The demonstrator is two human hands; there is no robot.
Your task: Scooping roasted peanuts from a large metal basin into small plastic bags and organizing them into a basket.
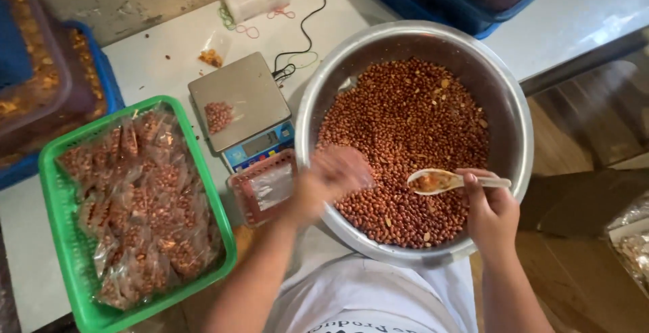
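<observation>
A large metal bowl [514,113] holds a heap of red-brown peanuts [405,137]. My right hand [490,211] grips a white spoon [439,181] with a few peanuts in it, held over the bowl's near side. My left hand [328,181] is blurred at the bowl's left rim and seems to hold a small clear plastic bag; the blur hides the detail. A small filled bag of peanuts [218,116] lies on the grey digital scale [250,93] left of the bowl.
A green basket [57,198] at left is full of small packed peanut bags. A small tray with a clear bag [263,187] sits before the scale. Blue crates [101,69] stand at far left and top right. Rubber bands and a black cable lie behind the scale.
</observation>
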